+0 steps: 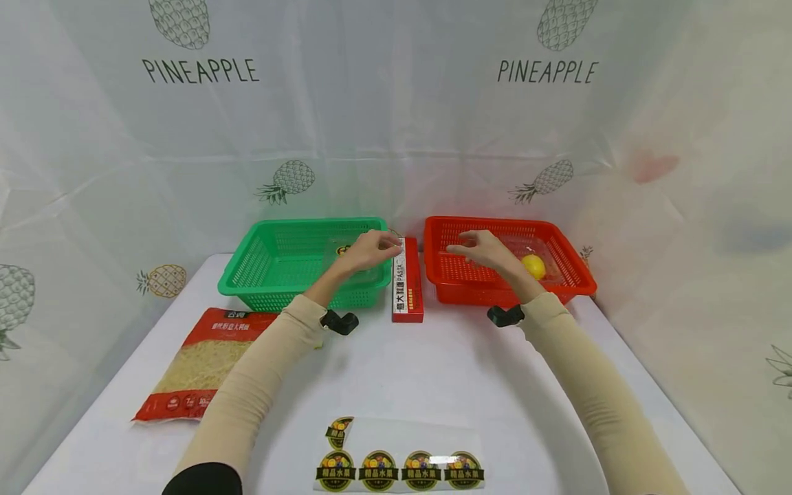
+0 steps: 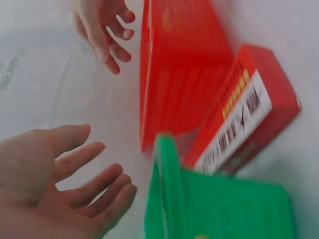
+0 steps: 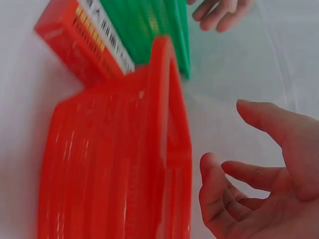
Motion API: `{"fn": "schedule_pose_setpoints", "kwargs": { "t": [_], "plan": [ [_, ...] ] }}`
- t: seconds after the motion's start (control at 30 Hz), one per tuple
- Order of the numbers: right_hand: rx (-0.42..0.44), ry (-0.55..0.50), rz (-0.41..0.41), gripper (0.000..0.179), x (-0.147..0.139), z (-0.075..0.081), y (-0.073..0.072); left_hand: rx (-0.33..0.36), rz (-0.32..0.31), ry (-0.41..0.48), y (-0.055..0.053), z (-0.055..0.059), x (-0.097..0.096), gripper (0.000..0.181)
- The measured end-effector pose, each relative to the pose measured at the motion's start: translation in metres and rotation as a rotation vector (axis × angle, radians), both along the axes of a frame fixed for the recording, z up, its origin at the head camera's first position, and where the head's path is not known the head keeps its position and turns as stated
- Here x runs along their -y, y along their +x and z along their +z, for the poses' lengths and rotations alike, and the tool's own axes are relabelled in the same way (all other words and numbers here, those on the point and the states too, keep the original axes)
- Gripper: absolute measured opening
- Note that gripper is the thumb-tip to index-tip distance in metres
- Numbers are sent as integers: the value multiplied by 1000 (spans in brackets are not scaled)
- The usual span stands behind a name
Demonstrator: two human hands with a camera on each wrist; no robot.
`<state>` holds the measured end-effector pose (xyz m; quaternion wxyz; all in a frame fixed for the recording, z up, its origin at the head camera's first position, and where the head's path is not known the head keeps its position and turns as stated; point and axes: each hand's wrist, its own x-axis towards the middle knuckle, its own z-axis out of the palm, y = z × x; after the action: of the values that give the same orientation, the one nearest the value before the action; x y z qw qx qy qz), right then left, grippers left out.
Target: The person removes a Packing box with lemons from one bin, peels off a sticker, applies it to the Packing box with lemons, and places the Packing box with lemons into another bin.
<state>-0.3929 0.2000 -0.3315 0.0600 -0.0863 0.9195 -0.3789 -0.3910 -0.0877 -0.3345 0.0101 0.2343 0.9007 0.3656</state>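
Observation:
My left hand (image 1: 370,250) is held over the right side of the green basket (image 1: 247,285), its fingers loosely bent with nothing between them. Over the left part of the red basket (image 1: 572,275) hovers my right hand (image 1: 489,249), likewise holding nothing, thumb and fingers spread apart. A red pasta box (image 1: 414,285) lies between the two baskets, just below and beside the left fingertips. Inside the red basket sit a yellow fruit (image 1: 533,267) and a clear plastic container (image 1: 557,271). Partly behind my left forearm, a clear container with a round label (image 1: 343,250) shows in the green basket.
A red-and-clear bag of pasta (image 1: 207,357) lies at the left, partly covered by my left sleeve. Near the front edge is a sheet of round stickers (image 1: 402,440). A white curtain with pineapple prints (image 1: 396,117) hangs right behind the baskets.

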Motion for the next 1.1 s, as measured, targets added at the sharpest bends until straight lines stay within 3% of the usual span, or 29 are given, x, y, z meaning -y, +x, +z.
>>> {"fn": "schedule_pose_setpoints", "kwargs": {
  "t": [0.43, 0.67, 0.87, 1.1],
  "plan": [
    [-46, 15, -61, 73, -83, -9, 16, -32, -119, 112, 6, -3, -70, 29],
    [-113, 123, -159, 78, -106, -12, 13, 5, -111, 111, 6, -12, -101, 30],
    [-134, 145, -215, 80, -123, -16, 13, 38, -115, 120, 11, -17, -130, 27],
    [-75, 233, -222, 78, -136, -21, 12, 72, -95, 115, 15, -30, -149, 28]
  ]
}}
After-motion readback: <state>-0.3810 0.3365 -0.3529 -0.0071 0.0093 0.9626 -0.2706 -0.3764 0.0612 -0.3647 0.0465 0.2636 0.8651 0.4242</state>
